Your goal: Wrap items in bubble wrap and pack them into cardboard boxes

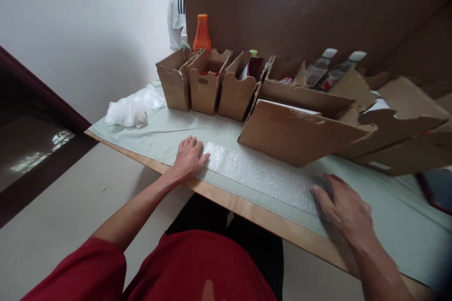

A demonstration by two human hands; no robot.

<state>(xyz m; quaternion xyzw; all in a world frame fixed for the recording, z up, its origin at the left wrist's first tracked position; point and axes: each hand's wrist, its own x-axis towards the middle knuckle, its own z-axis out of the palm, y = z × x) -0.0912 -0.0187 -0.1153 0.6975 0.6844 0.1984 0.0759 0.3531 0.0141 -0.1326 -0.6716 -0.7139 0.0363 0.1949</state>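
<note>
A long strip of bubble wrap [257, 174] lies flat on the pale green cloth near the front of the table. At its left end, my left hand [188, 156] rests on the cloth, fingers spread, with the thumb on or right beside the edge of the strip. My right hand [344, 204] is at the opposite end, a little blurred, its thumb and fingers apart. The thumb there comes up to the strip's right edge; whether it touches I cannot tell. Neither hand holds anything.
Cardboard boxes [289, 134] stand in a row behind the strip. An orange bottle [202, 35] and clear white-capped bottles [319, 68] rise behind or from them. Crumpled bubble wrap [132, 106] lies at the left. A dark device [438, 188] sits far right. Another person's white sleeve [176, 14] shows behind.
</note>
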